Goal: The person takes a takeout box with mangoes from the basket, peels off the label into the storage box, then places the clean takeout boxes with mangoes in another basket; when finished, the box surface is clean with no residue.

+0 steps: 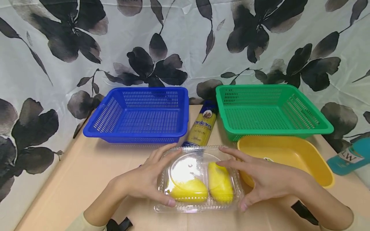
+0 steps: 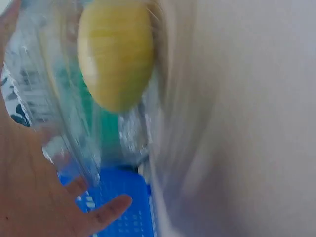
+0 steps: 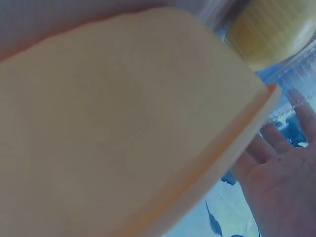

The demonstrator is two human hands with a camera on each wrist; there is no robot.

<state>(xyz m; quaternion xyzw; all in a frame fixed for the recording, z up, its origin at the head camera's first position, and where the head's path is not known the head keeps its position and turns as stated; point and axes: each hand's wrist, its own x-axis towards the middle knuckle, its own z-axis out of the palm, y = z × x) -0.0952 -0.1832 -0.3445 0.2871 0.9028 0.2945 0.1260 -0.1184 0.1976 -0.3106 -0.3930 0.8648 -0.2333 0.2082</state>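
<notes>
A clear plastic clamshell box point(image 1: 199, 208) lies between my hands at the front of the table, its lid down. Two yellow mango-like fruits show inside, one lying low on the left point(image 1: 189, 191) and one on the right point(image 1: 221, 184). My left hand point(image 1: 144, 181) spans the box's left side, thumb near the front edge. Over the right side reaches my right hand point(image 1: 266, 175), fingers extended across the lid and thumb by the front corner. Spread, fairly straight fingers show on the left hand point(image 2: 39, 182) and right hand point(image 3: 286, 182) in the wrist views. Blur hides exact contact.
Behind stand a blue basket point(image 1: 136, 139) and a green basket point(image 1: 277, 131), with a yellow Ankara packet point(image 1: 199, 128) between them. A yellow tray point(image 1: 289, 157) sits right of the box. At the far right, a teal bottle point(image 1: 344, 162) leans beside the tray.
</notes>
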